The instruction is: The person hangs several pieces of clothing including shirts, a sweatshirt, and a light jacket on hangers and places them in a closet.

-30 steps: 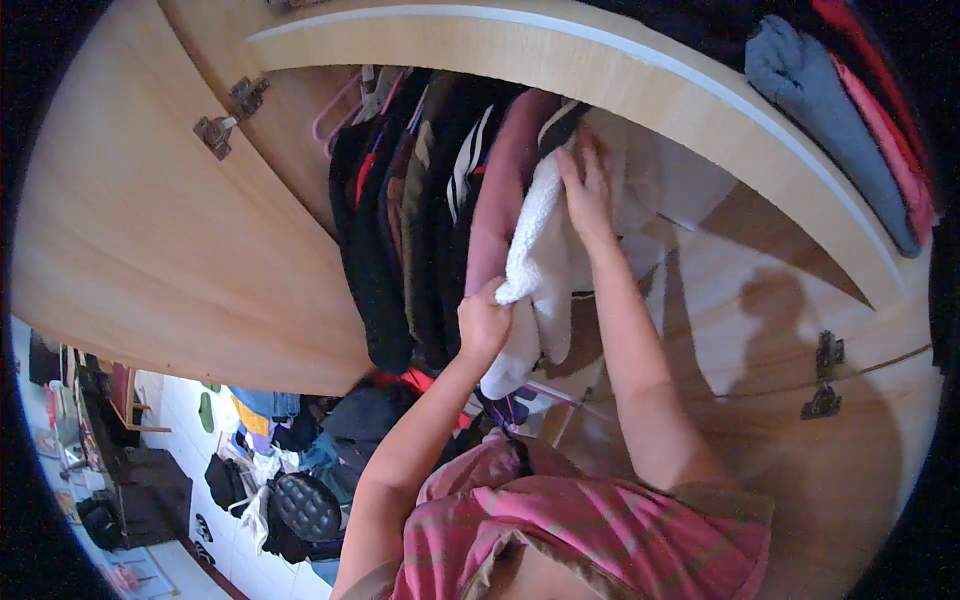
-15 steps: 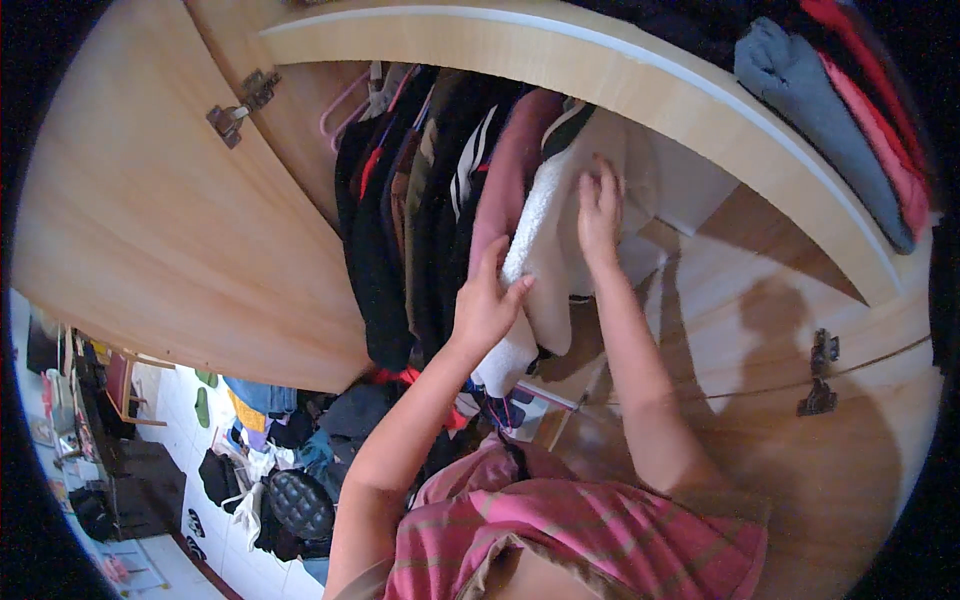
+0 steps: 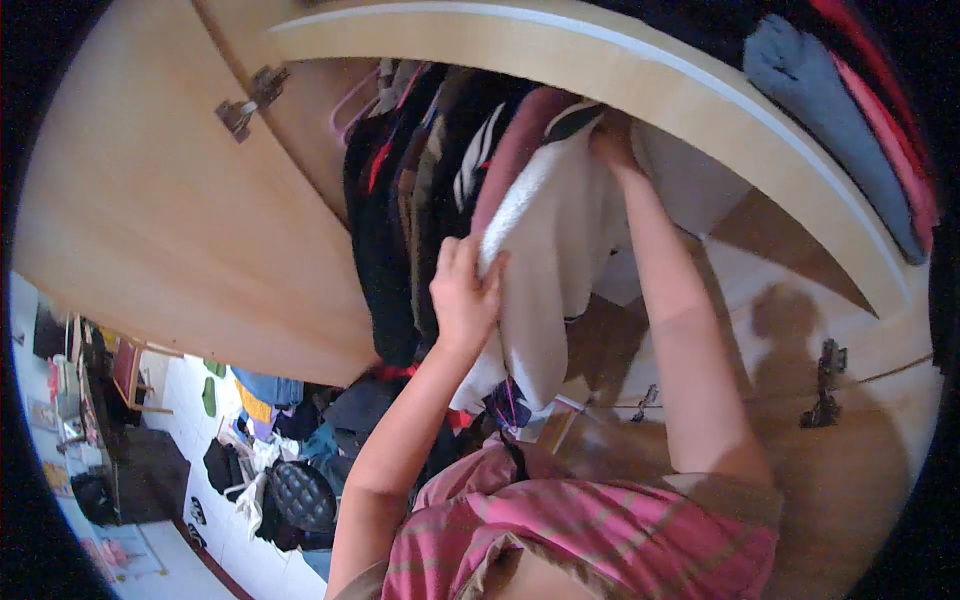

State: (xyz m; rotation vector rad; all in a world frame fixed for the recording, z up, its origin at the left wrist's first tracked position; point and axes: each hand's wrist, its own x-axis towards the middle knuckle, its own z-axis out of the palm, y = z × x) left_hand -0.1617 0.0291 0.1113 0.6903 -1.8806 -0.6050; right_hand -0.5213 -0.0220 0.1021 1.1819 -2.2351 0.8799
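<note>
A person in a pink striped top is standing at an open light-wood wardrobe [image 3: 620,60], seen from above w/ both bare arms reaching up into it.

The left hand [image 3: 462,295] is gripping the front edge of a white fluffy fleece garment [image 3: 545,250], fingers curled round the fabric at about mid-height. The right hand [image 3: 612,140] is reaching higher, up at the top of the same garment just under the wardrobe's upper shelf; its fingers are tucked into the cloth, so can't tell how far they are closing (likely on the hanger end, but that part is hidden).

The white garment is hanging inside the wardrobe, at the right end of a packed row of clothes. Directly to its left is a dusty pink garment [image 3: 510,160], touching it, and then a run of dark hanging clothes [image 3: 390,230], mostly black and navy w/ bits of red. To the garment's right the wardrobe interior is bare wood.

The wardrobe's left door [image 3: 160,210] is standing wide open, w/ a metal hinge [image 3: 250,100] near its top. On the top shelf, far right, folded blue-grey and red textiles [image 3: 830,110] are lying stacked.

Below left, on a pale floor [image 3: 190,440], loose clothes and a black quilted bag [image 3: 300,495] are lying in a heap.
</note>
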